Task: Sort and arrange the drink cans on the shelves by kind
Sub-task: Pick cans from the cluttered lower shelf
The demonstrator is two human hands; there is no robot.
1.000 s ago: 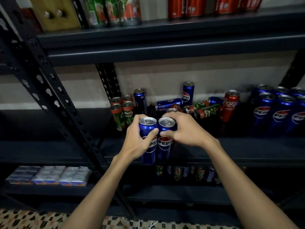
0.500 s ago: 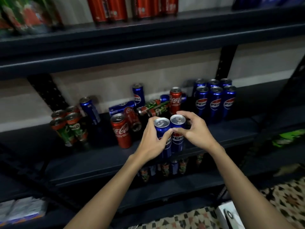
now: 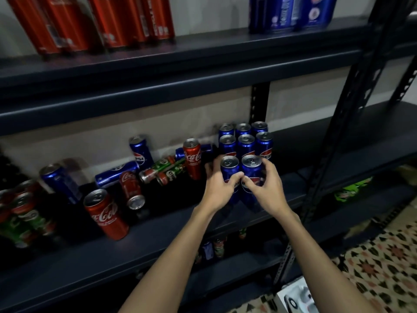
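My left hand (image 3: 220, 188) grips one blue Pepsi can (image 3: 229, 167) and my right hand (image 3: 267, 188) grips a second blue Pepsi can (image 3: 251, 168). Both cans stand upright side by side, just in front of a block of several upright Pepsi cans (image 3: 246, 141) on the middle shelf (image 3: 158, 240). Whether the held cans touch the shelf is hidden by my hands. To the left lie mixed cans: an upright red Coca-Cola can (image 3: 193, 158), green cans on their sides (image 3: 167, 170), a fallen Pepsi can (image 3: 116, 173) and another red Coca-Cola can (image 3: 106, 214).
Red cans (image 3: 90, 21) and blue cans (image 3: 291, 12) stand on the upper shelf. Green cans (image 3: 24, 218) cluster at the far left. A black upright post (image 3: 345, 123) rises right of my hands. More cans (image 3: 214, 247) sit on the lower shelf. Patterned floor (image 3: 383, 256) lies lower right.
Both hands have carried the two Pepsi cans to the right along the shelf and set them close in front of the block of upright Pepsi cans. The view swung right with them.
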